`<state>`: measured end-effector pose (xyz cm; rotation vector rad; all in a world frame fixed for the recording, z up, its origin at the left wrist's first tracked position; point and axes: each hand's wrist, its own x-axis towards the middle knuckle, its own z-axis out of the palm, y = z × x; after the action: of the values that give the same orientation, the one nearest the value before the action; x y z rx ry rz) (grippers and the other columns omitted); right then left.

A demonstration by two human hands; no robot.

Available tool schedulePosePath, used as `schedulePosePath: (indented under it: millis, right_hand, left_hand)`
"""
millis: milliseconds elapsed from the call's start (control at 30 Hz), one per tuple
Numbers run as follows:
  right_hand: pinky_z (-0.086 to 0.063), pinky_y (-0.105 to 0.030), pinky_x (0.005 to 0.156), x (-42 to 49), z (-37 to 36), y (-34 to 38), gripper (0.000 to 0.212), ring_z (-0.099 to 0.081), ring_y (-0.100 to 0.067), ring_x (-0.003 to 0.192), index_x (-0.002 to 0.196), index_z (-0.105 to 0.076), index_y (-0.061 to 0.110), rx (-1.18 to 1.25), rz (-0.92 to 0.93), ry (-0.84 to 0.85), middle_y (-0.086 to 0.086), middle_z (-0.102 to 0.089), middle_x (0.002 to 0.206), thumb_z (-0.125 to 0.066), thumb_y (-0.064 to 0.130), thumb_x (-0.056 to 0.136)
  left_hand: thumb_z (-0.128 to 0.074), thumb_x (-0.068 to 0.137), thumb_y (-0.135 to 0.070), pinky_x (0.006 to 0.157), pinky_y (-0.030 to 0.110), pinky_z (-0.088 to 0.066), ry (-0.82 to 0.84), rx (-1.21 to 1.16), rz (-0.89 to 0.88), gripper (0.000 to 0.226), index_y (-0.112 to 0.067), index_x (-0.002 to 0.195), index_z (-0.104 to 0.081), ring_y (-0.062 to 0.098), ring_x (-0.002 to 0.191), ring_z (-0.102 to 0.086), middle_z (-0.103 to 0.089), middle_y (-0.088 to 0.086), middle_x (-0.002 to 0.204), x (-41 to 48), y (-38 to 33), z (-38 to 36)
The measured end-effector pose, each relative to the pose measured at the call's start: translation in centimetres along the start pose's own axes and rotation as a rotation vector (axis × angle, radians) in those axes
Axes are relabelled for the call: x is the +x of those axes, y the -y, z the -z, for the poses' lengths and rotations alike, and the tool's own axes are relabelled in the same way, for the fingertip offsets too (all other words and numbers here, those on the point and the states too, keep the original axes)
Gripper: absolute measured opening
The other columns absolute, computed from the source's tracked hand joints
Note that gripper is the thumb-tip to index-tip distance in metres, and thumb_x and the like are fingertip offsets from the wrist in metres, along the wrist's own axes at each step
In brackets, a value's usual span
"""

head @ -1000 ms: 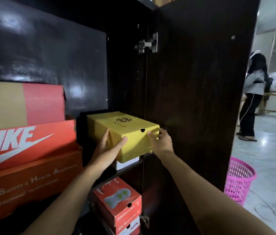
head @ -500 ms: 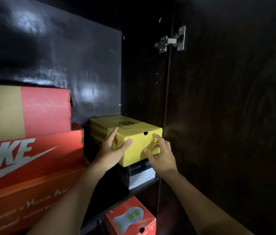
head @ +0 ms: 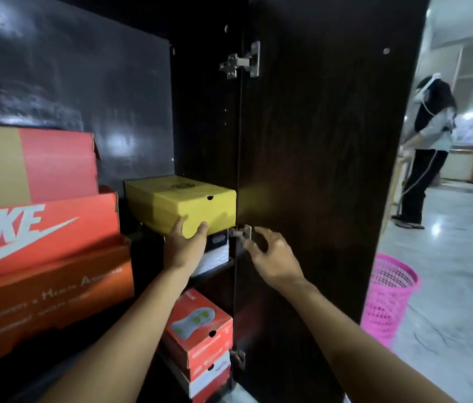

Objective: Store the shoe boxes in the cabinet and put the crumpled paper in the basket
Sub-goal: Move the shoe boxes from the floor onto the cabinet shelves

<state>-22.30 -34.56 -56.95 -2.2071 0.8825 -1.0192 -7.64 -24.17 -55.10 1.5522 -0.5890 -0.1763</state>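
Observation:
A yellow shoe box point(head: 181, 203) sits inside the dark cabinet point(head: 206, 120), on top of a black-and-white box point(head: 218, 247) on the shelf. My left hand point(head: 184, 245) presses its straight fingers against the yellow box's near lower corner. My right hand point(head: 273, 255) hovers off the box in front of the open cabinet door point(head: 322, 146), fingers spread and loosely bent, holding nothing. A pink mesh basket point(head: 389, 298) stands on the floor to the right of the door. No crumpled paper is in view.
Stacked at left are a red-and-brown box point(head: 34, 164), a red Nike box point(head: 40, 228) and an orange box point(head: 46, 295). Red boxes point(head: 200, 327) fill the lower shelf. A person point(head: 427, 146) stands on the pale floor at far right.
The yellow box has gone deeper onto the shelf. My right hand has let go of it and drawn back toward the door. My left hand slid to the box's lower corner.

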Motion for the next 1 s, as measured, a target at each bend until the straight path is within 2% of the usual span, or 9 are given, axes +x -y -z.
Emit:
schedulePosePath:
  millis: [100, 200, 267, 400, 467, 600, 700, 867, 1000]
  right_hand:
    - [-0.039, -0.033, 0.105, -4.7, 2.1, -2.5, 0.048, -0.044, -0.019, 0.134, 0.142, -0.048, 0.025, -0.018, -0.036, 0.005, 0.0, -0.046, 0.145, -0.053, 0.043, 0.097]
    - [-0.041, -0.032, 0.104, -8.8, 3.7, -6.1, 0.045, -0.049, -0.018, 0.13, 0.139, -0.05, 0.026, -0.024, -0.107, -0.013, 0.001, -0.048, 0.143, -0.052, 0.043, 0.097]
    - [-0.044, -0.034, 0.104, -11.2, 4.5, -9.0, 0.043, -0.053, -0.019, 0.126, 0.137, -0.053, 0.024, -0.029, -0.155, -0.024, -0.002, -0.054, 0.138, -0.054, 0.04, 0.097]
    - [-0.047, -0.03, 0.096, -16.2, 5.2, -14.5, 0.039, -0.058, -0.018, 0.119, 0.134, -0.056, 0.016, 0.021, -0.284, 0.059, -0.004, -0.06, 0.13, -0.056, 0.031, 0.098]
    - [-0.049, -0.035, 0.096, -19.0, 5.6, -17.4, 0.037, -0.062, -0.02, 0.113, 0.13, -0.06, 0.015, 0.009, -0.358, 0.044, -0.004, -0.065, 0.124, -0.057, 0.031, 0.097]
    - [-0.05, -0.033, 0.091, -25.3, 6.5, -22.9, 0.036, -0.066, -0.02, 0.102, 0.125, -0.063, 0.014, -0.052, -0.565, 0.023, -0.007, -0.069, 0.118, -0.057, 0.032, 0.095]
    - [-0.045, -0.029, 0.086, -30.5, 6.7, -27.3, 0.037, -0.065, -0.026, 0.107, 0.126, -0.063, 0.012, -0.09, -0.687, 0.045, -0.01, -0.07, 0.115, -0.056, 0.031, 0.096]
    - [-0.045, -0.034, 0.1, -38.4, 4.7, -34.0, 0.046, -0.058, -0.029, 0.12, 0.131, -0.059, 0.009, -0.041, -0.9, 0.169, -0.017, -0.063, 0.13, -0.059, 0.033, 0.092]
    - [-0.041, -0.039, 0.106, -43.1, 4.1, -36.9, 0.063, -0.048, -0.037, 0.129, 0.146, -0.041, 0.015, -0.147, -0.991, 0.24, -0.02, -0.044, 0.143, -0.057, 0.04, 0.09]
  left_hand:
    - [-0.063, 0.093, -0.03, 0.1, 0.028, -0.042, 0.185, 0.021, -0.013, 0.051, -0.014, 0.14, -0.049, 0.019, 0.122, -0.055, -0.059, 0.008, 0.134, -3.7, 0.6, -1.2]
    - [-0.065, 0.091, -0.028, 0.088, 0.023, -0.045, 0.344, 0.128, -0.093, 0.026, -0.015, 0.114, -0.069, 0.014, 0.108, -0.064, -0.071, 0.003, 0.11, -6.7, 1.9, -3.4]
    - [-0.065, 0.09, -0.029, 0.081, 0.023, -0.047, 0.439, 0.164, -0.101, 0.012, -0.022, 0.097, -0.072, 0.011, 0.097, -0.067, -0.073, -0.002, 0.094, -8.8, 3.2, -5.4]
    - [-0.063, 0.091, -0.035, 0.077, 0.028, -0.05, 0.633, 0.206, -0.024, 0.008, -0.03, 0.086, -0.069, 0.011, 0.082, -0.067, -0.074, -0.005, 0.087, -13.4, 6.7, -9.1]
    - [-0.062, 0.092, -0.034, 0.074, 0.029, -0.052, 0.704, 0.213, 0.037, 0.01, -0.031, 0.084, -0.067, 0.016, 0.081, -0.067, -0.073, -0.004, 0.085, -16.3, 9.1, -10.9]
    - [-0.058, 0.096, -0.031, 0.065, 0.027, -0.047, 0.811, 0.201, 0.218, 0.008, -0.025, 0.098, -0.064, 0.019, 0.082, -0.061, -0.069, 0.002, 0.092, -23.1, 14.6, -13.7]
    - [-0.062, 0.093, -0.029, 0.061, 0.027, -0.046, 0.78, 0.2, 0.322, 0.014, -0.023, 0.106, -0.062, 0.021, 0.082, -0.06, -0.067, 0.007, 0.098, -28.4, 19.7, -15.5]
    - [-0.077, 0.075, -0.037, 0.089, 0.032, -0.052, 0.7, 0.322, 0.479, 0.062, -0.015, 0.129, -0.056, 0.023, 0.109, -0.062, -0.063, 0.004, 0.123, -37.7, 29.3, -16.3]
    - [-0.077, 0.067, -0.047, 0.094, 0.033, -0.05, 0.723, 0.481, 0.635, 0.078, -0.019, 0.134, -0.047, 0.024, 0.113, -0.06, -0.057, -0.001, 0.132, -43.9, 35.2, -14.0]
